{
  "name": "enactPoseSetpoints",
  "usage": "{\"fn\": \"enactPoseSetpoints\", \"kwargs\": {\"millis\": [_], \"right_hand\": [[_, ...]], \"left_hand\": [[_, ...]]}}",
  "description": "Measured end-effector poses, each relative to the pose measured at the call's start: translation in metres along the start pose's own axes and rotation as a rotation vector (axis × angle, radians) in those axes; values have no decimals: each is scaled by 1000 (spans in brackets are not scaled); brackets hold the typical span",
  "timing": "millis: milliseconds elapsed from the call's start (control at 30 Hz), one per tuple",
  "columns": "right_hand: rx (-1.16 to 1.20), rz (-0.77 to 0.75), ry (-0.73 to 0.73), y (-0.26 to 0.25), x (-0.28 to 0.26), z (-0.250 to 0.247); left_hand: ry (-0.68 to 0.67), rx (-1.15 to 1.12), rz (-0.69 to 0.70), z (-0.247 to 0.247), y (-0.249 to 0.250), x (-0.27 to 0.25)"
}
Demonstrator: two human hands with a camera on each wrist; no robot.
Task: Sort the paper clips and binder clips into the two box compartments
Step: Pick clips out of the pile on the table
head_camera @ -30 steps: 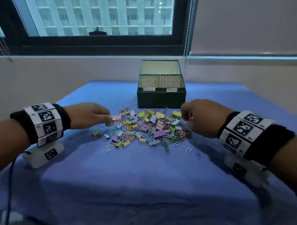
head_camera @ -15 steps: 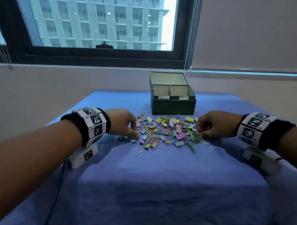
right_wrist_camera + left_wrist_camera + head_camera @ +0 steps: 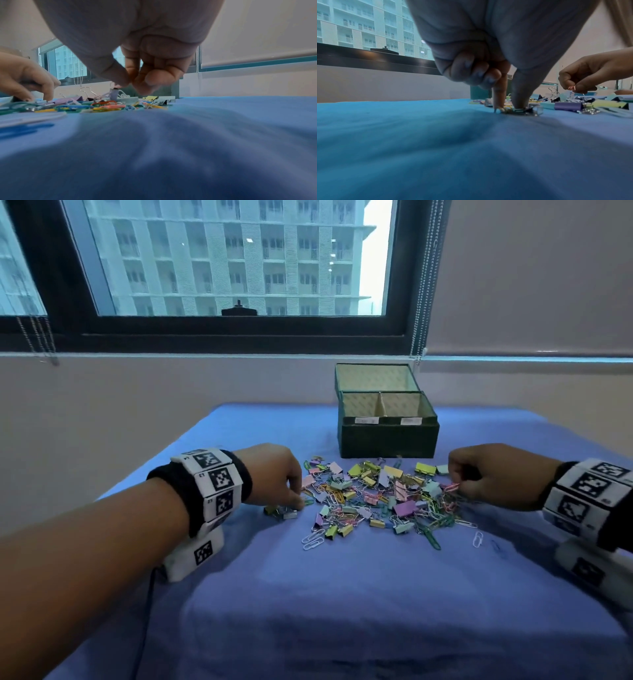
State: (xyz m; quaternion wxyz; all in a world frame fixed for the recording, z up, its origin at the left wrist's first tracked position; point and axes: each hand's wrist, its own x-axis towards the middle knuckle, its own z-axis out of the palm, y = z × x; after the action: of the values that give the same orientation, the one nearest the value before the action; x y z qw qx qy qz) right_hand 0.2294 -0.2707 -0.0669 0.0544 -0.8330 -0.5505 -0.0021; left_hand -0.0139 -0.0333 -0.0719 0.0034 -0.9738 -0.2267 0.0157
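A heap of pastel binder clips and coloured paper clips (image 3: 376,501) lies on the blue cloth in front of the dark green box (image 3: 388,440), whose two compartments stand open. At the heap's left edge, my left hand (image 3: 297,505) has its thumb and index finger down on a small binder clip (image 3: 519,110), pinching it against the cloth; its other fingers are curled. At the right edge, my right hand (image 3: 454,486) pinches a pink paper clip (image 3: 571,88) just above the heap. The right wrist view shows that pinch (image 3: 130,85).
The box lid (image 3: 376,376) stands upright behind the compartments. A few loose paper clips (image 3: 478,539) lie on the blue cloth (image 3: 342,594) near the heap's front. A wall and a window run behind the table.
Both hands have dropped from above the heap onto its edges. The left hand went to the left fringe and onto a binder clip; the right hand took hold of a pink paper clip.
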Motion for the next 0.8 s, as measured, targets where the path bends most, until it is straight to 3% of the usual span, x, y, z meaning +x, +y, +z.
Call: {"fn": "enactPoseSetpoints", "kwargs": {"millis": [167, 267, 367, 467, 633, 800], "right_hand": [[83, 5, 80, -11, -7, -7], [189, 18, 171, -9, -4, -12], [233, 46, 253, -2, 22, -25], [213, 101, 348, 5, 65, -41], [164, 146, 394, 11, 113, -50], [195, 112, 370, 21, 114, -51]], "left_hand": [[-8, -4, 56, -1, 2, -3], [60, 39, 88, -1, -1, -5], [121, 11, 90, -7, -3, -5], [87, 78, 99, -26, -1, 5], [150, 133, 106, -79, 34, 69], [252, 77, 86, -94, 84, 163]]}}
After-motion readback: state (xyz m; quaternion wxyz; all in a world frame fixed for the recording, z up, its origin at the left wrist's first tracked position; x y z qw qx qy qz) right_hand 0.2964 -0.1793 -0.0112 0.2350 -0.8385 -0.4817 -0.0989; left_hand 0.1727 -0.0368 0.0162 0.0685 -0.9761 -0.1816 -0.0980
